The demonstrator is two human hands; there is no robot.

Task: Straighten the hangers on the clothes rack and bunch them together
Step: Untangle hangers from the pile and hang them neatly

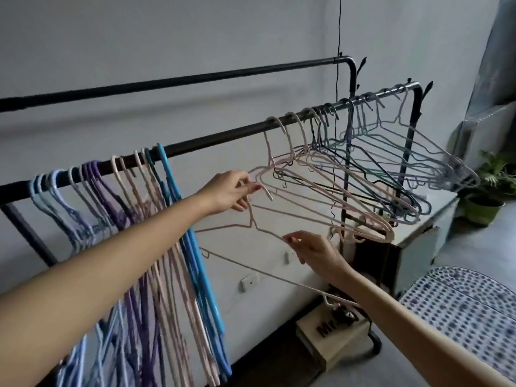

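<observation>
A black clothes rack has a near rail (223, 135) and a far rail (195, 79). On the near rail's left end hangs a tight bunch of hangers (145, 219) in blue, purple and pink. Further right, several loose hangers (363, 169) sit skewed and spread apart. A pink hanger (240, 226) is off the rail, below it. My left hand (231, 192) pinches its hook near the top. My right hand (312, 251) pinches its right shoulder wire.
A white cabinet (427, 219) stands behind the rack's right end, with a potted plant (485, 202) beyond it. A small box (332, 339) lies on the floor under the rack. A dotted cushion (460, 305) is at the lower right. A black cord (339, 37) hangs down.
</observation>
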